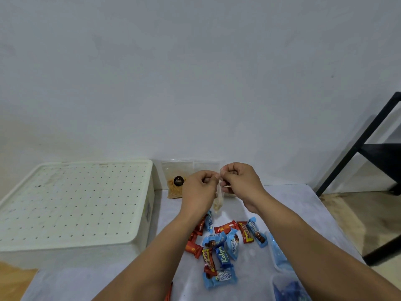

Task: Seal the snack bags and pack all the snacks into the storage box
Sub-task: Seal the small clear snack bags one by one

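Pinching the top edge of the small clear snack bag (218,197) between our left hand (200,190) and right hand (240,183), we hold it above the wrapped candies (221,246); it looks light, limp and slippery, best gripped along its mouth.

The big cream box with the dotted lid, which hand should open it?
Probably the left hand: the cream plastic storage box sits on its side. Both hands, right hand too, now pinch the small clear snack bag.

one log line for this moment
left hand + right hand: pinch clear snack bag | storage box: lidded | wrapped snacks: on table
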